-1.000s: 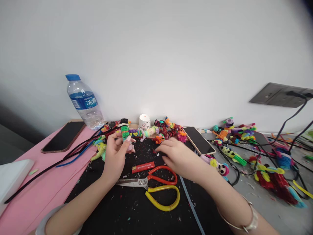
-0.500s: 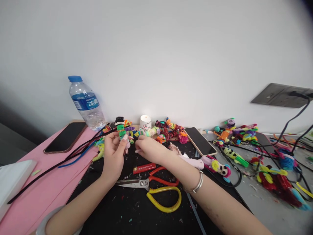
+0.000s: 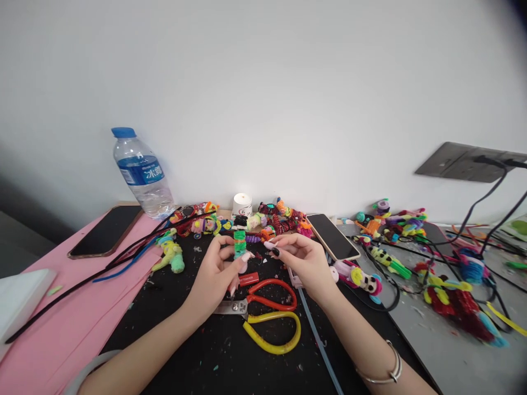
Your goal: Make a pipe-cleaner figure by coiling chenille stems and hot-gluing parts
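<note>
My left hand (image 3: pixel 220 269) is closed around a small fuzzy pipe-cleaner figure (image 3: pixel 239 241), green and teal with an orange band and a black top, held upright above the black mat. To its right, my right hand (image 3: pixel 302 260) has thumb and forefinger pinched together, a short gap from the figure. Whatever is in that pinch is too small to make out. Below the hands lie scissors (image 3: pixel 272 333) with one red and one yellow handle. A red lighter-like piece (image 3: pixel 249 278) lies just above them. A lilac tool (image 3: pixel 294 278) is partly hidden beneath my right hand.
Pipe-cleaner figures line the wall around a white paper cup (image 3: pixel 242 205). A water bottle (image 3: pixel 142 175) and dark phone (image 3: pixel 105 230) stand and lie left, beside pink sheets (image 3: pixel 94 291). Another phone (image 3: pixel 332 237), more figures (image 3: pixel 457 302) and cables lie right.
My left hand has moved right with the green figure. My right hand has swung right, away from the row of figures, and its fingertips now face the figure.
</note>
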The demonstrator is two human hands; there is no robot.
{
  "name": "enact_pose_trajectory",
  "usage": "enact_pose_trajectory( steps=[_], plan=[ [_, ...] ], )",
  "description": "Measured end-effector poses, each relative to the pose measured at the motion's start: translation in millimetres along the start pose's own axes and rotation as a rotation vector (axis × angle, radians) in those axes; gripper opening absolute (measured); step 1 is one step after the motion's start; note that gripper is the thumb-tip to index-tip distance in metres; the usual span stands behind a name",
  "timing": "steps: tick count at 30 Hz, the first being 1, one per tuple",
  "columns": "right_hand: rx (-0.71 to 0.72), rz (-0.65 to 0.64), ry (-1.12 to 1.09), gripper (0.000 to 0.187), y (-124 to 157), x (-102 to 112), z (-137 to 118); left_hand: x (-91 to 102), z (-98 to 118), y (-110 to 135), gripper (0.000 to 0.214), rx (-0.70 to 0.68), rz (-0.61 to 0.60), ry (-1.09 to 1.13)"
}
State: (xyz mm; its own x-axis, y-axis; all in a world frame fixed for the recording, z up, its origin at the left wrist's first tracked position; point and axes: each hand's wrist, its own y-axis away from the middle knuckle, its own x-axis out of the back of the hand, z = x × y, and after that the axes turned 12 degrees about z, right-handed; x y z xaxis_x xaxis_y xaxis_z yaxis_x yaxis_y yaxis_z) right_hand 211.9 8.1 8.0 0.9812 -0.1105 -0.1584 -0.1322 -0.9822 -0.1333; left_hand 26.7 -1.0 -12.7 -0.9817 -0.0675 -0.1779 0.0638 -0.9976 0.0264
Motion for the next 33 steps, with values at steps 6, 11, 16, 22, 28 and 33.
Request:
enact_pose_trajectory(
  steps=[6, 11, 16, 22, 28, 33],
  plan=[
    [0.033, 0.026, 0.007, 0.013, 7, 5, 3, -6.7, -2, 7, 0.032, 0.092, -0.132, 0.014],
    [-0.057, 0.057, -0.020, 0.017, 17, 12, 2, -7.8, -2, 9, 0.032, 0.144, -0.193, 0.044],
    [-0.067, 0.114, 0.019, 0.016, 27, 12, -1, -7.9, -2, 11, 0.032, 0.186, -0.243, 0.071],
    [0.152, 0.111, 0.116, 0.007, 34, 5, 0, -9.2, -7, 13, 0.031, 0.189, -0.270, 0.051],
    [0.271, 0.088, 0.237, 0.009, 40, 2, 6, -9.7, -10, 15, 0.030, 0.157, -0.294, 0.037],
    [0.245, 0.100, 0.261, 0.005, 43, 2, 9, -10.1, -9, 16, 0.028, 0.156, -0.308, 0.030]
  ],
)
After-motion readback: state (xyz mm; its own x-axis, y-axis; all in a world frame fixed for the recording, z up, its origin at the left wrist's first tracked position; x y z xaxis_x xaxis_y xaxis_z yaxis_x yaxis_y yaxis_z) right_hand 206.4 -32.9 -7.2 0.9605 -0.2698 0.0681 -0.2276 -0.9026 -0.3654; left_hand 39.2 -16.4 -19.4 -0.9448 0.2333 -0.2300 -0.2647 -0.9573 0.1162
